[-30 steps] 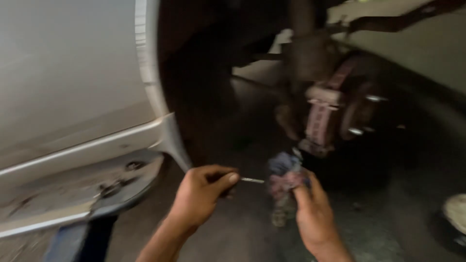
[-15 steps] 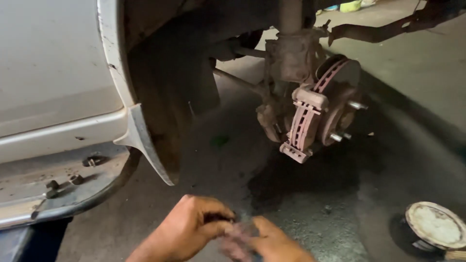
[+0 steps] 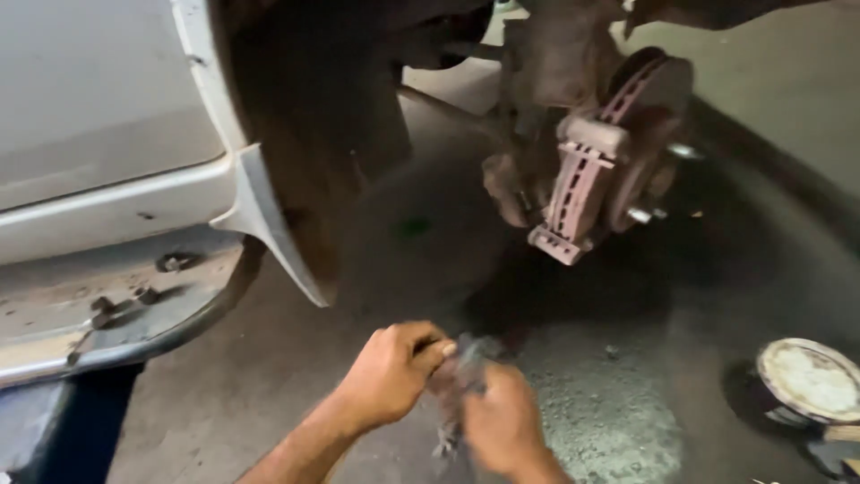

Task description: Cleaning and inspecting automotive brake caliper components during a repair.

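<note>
— Grey concrete floor point(image 3: 269, 394), was it, where they were working?

— Rough concrete, yes, with a dark stained patch point(image 3: 573, 296) spreading under the raised car. It looked like a garage bay; the ground beyond the wheel hub was paler.

— What stood around them?

— To the left, the white car body point(image 3: 98, 134) with its bare sill point(image 3: 107, 305), a few bolts showing, resting on a blue stand point(image 3: 63, 421). The wheel was off, so the arch was open and dark. Up right hung the brake disc point(image 3: 658, 99) with a pinkish caliper bracket point(image 3: 578, 193) clamped beside it. Low at the right edge sat a round open tin point(image 3: 811, 381) of pale stuff, well apart from the hands.

— And the hands themselves?

— Low in the middle, close together above the floor. The left hand point(image 3: 390, 372) was curled, thumb and fingers pinched toward a greyish rag point(image 3: 461, 367). The right hand point(image 3: 502, 421) was closed round that rag from below, blurred. Whether something small was wrapped inside it, I couldn't tell. Nothing lay between the hands and the hub.
</note>
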